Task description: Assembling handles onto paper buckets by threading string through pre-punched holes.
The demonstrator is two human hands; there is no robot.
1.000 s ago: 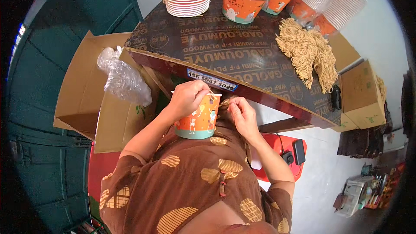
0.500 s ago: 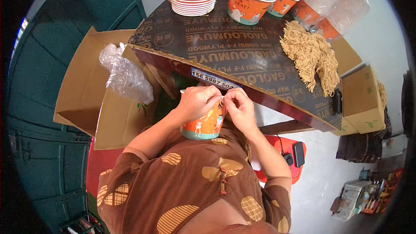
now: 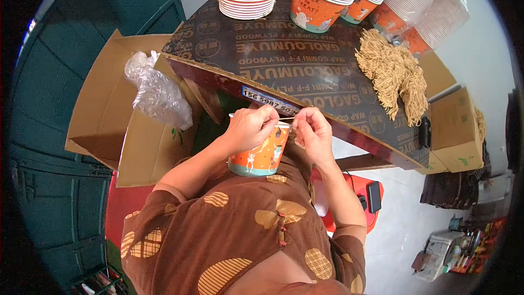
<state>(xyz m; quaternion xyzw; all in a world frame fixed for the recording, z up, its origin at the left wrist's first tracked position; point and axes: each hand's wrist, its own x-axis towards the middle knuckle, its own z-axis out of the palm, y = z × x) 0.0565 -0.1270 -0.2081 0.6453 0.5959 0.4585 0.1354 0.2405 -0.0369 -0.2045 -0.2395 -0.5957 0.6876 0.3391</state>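
Note:
An orange paper tub (image 3: 262, 157) with a skeleton print and a teal band round its base stands upright against my lap, just below the table edge. My left hand (image 3: 248, 128) is closed over its rim, thumb pressed near the top. From there a thin pale cord (image 3: 286, 118) runs taut across the rim to my right hand (image 3: 312, 132). The fingertips of that hand pinch the cord, a little to the right of the tub. Whether the cord passes through the tub's wall is hidden by my left fingers.
On the dark plywood table (image 3: 284, 60) stand stacked orange tubs (image 3: 248, 0), more nested tubs (image 3: 319, 3) and a heap of tan cords (image 3: 393, 76). Left is an open cardboard box (image 3: 103, 87) with a clear plastic bag (image 3: 158, 93); right, another carton (image 3: 456, 125). A phone (image 3: 374, 196) lies on a red stool.
My right hand has moved right, away from the tub's rim, drawing the cord out straight. My left hand and the tub have stayed nearly in place.

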